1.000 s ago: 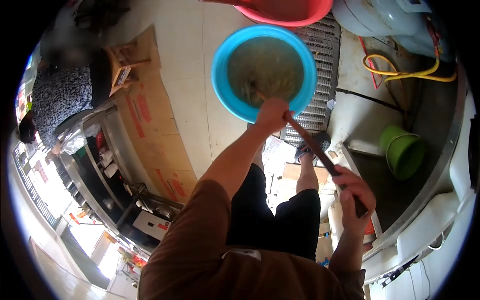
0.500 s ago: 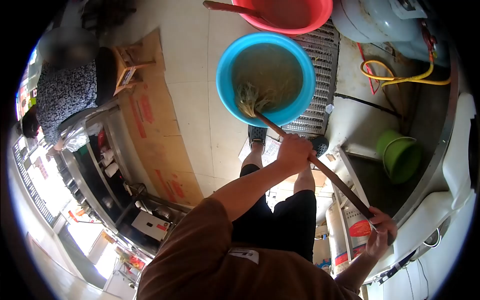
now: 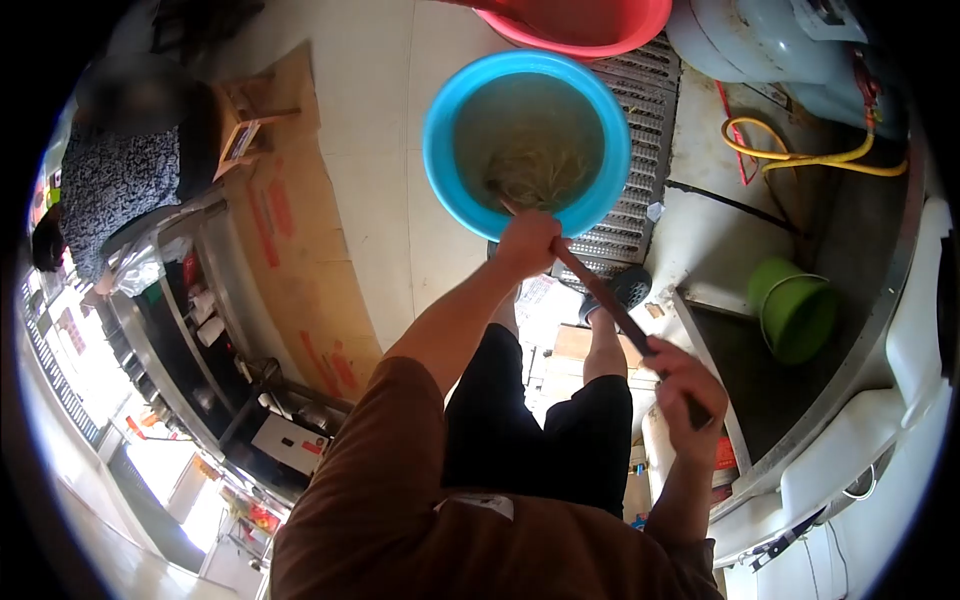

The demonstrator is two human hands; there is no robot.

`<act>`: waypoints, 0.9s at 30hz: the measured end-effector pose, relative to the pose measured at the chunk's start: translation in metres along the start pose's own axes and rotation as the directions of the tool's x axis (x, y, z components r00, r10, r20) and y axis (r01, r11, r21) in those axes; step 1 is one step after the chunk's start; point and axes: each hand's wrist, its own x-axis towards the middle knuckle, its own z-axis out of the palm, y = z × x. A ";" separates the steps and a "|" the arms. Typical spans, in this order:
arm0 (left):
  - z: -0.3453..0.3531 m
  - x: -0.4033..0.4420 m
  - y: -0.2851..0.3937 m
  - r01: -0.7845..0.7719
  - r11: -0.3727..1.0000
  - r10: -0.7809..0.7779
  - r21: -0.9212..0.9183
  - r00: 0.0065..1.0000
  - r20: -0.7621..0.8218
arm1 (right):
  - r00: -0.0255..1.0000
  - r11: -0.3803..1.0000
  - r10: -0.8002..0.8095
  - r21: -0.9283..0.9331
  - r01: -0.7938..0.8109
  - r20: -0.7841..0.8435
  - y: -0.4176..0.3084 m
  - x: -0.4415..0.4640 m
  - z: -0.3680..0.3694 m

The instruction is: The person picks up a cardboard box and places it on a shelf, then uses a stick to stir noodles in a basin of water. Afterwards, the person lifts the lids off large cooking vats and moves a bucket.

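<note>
A string mop with a long brown wooden handle point(image 3: 605, 298) slants across in front of my legs. Its pale strands point(image 3: 540, 172) lie in cloudy brownish water inside a round blue basin point(image 3: 441, 150). My left hand point(image 3: 530, 243) is closed around the handle low down, close to the basin's near rim. Higher up, near the handle's top end, my right hand point(image 3: 690, 388) grips it with bent fingers. The murky water partly hides the mop's head.
Beyond the blue basin stands a red basin point(image 3: 640, 40) on a metal floor grate point(image 3: 650, 110). To the right are a gas cylinder point(image 3: 735, 45), a yellow hose point(image 3: 800, 160) and a green bucket point(image 3: 797, 310). A person point(image 3: 120, 190) is by the counter at left.
Both hands have moved left with the handle, the left one also nearer the basin. The strands, bunched at the near-left rim before, now spread through the water further right.
</note>
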 end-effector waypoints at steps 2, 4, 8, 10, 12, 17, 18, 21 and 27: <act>0.015 -0.015 0.011 -0.065 0.997 0.060 -0.036 0.991 -0.120 | 0.993 0.998 -0.021 -0.056 0.028 0.118 -0.016 0.002 -0.002; 0.011 -0.022 0.044 -0.056 0.997 0.052 -0.049 0.996 -0.076 | 0.997 1.000 -0.021 -0.013 0.022 0.079 -0.042 -0.008 -0.016; -0.014 -0.020 0.107 -0.032 0.998 0.033 -0.048 0.999 0.020 | 0.990 1.000 -0.005 0.027 0.008 -0.142 -0.072 -0.034 -0.059; -0.018 -0.016 0.115 -0.165 0.985 0.162 -0.043 0.984 -0.070 | 0.996 0.997 -0.062 -0.058 0.058 -0.067 -0.081 -0.032 -0.060; -0.019 0.011 0.097 -0.141 0.990 0.141 0.006 0.990 0.016 | 0.988 0.976 -0.152 -0.161 0.147 -0.016 -0.075 -0.026 -0.041; 0.036 0.019 0.009 -0.023 0.988 0.002 -0.156 0.991 -0.136 | 0.993 0.973 -0.097 -0.202 0.110 0.073 -0.017 0.028 0.010; 0.037 0.017 0.005 -0.024 0.987 0.002 -0.156 0.991 -0.137 | 0.994 0.987 -0.058 -0.145 0.071 0.088 -0.013 0.033 0.011; 0.028 -0.002 0.020 -0.006 0.990 -0.025 -0.144 0.977 -0.212 | 0.996 0.999 0.005 -0.053 0.000 0.084 -0.023 0.024 -0.002; -0.010 -0.021 0.094 -0.012 1.000 0.015 0.023 0.992 -0.125 | 1.000 0.996 0.019 0.088 -0.019 0.008 -0.039 -0.011 -0.074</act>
